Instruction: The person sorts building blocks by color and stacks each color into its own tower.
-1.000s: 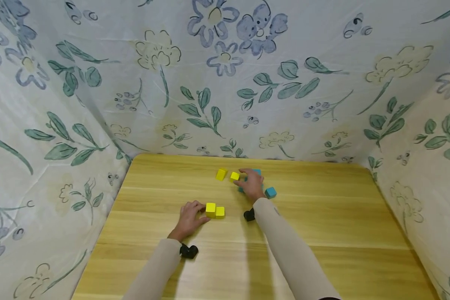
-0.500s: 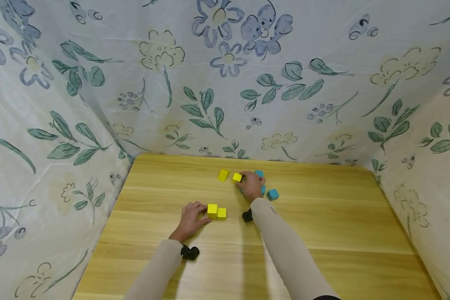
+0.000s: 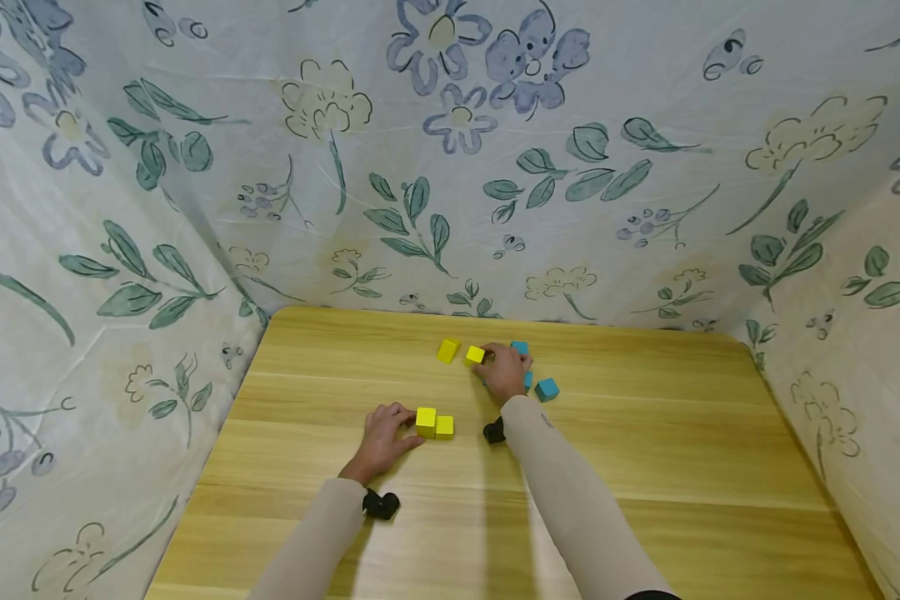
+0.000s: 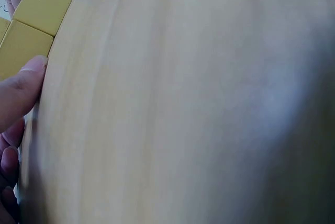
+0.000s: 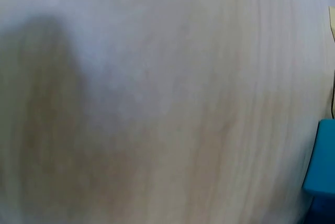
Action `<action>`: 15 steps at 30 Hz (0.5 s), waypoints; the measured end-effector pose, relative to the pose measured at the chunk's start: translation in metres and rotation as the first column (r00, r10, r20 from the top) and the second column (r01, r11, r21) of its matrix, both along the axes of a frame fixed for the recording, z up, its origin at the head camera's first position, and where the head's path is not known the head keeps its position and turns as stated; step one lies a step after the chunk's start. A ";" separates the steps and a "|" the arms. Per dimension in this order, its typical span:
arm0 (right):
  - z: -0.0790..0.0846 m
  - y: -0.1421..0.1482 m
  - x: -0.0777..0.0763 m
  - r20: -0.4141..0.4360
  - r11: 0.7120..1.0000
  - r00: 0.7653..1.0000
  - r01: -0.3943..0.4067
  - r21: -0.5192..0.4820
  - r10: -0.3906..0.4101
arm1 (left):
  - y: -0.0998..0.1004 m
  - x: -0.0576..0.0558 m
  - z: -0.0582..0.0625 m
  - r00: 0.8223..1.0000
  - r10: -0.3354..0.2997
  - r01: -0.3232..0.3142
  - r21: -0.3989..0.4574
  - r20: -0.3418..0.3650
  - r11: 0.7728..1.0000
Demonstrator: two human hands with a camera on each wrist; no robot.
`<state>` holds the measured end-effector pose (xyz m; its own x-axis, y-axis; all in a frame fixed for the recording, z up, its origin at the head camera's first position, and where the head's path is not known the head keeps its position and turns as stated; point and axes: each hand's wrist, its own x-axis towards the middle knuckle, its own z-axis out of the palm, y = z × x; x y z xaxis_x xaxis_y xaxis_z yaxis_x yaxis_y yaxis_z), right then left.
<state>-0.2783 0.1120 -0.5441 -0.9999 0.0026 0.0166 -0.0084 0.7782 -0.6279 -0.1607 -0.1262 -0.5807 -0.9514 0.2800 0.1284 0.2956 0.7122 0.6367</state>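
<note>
My left hand (image 3: 382, 437) holds the taller yellow block (image 3: 426, 422) from its left side, thumb in front and index finger behind. A lower yellow block (image 3: 445, 427) stands against its right side. In the left wrist view the thumb (image 4: 23, 90) presses on a yellow block face (image 4: 23, 51). Farther back, my right hand (image 3: 504, 371) pinches a small yellow cube (image 3: 475, 356) between thumb and index finger. Blue blocks lie under and around this hand, partly hidden by it. The right wrist view shows mostly wood, with a blue block (image 5: 322, 161) at its edge.
A yellow block with a slanted look (image 3: 448, 350) lies left of the right hand. One blue block (image 3: 520, 348) sits behind that hand and another (image 3: 547, 389) to its right. Floral cloth (image 3: 450, 208) hangs behind the wooden table (image 3: 645, 433) and along its sides.
My right thumb and index finger, spread around the small yellow cube before, have closed on it. The left hand stays at the yellow blocks. The head view has shifted slightly.
</note>
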 end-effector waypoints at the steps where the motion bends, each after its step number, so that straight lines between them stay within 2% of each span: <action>1: 0.000 0.000 0.000 -0.002 1.000 1.000 -0.001 -0.004 0.001 | 0.000 0.000 0.000 1.000 0.000 0.000 -0.002 -0.001 1.000; 11: 0.002 0.004 0.002 0.003 0.998 1.000 -0.014 -0.060 0.014 | 0.000 0.001 0.000 1.000 -0.003 0.003 0.000 -0.023 1.000; 15: 0.006 0.003 0.004 -0.026 0.997 0.999 -0.021 -0.078 0.019 | 0.000 0.001 0.000 1.000 -0.001 0.001 0.003 -0.025 1.000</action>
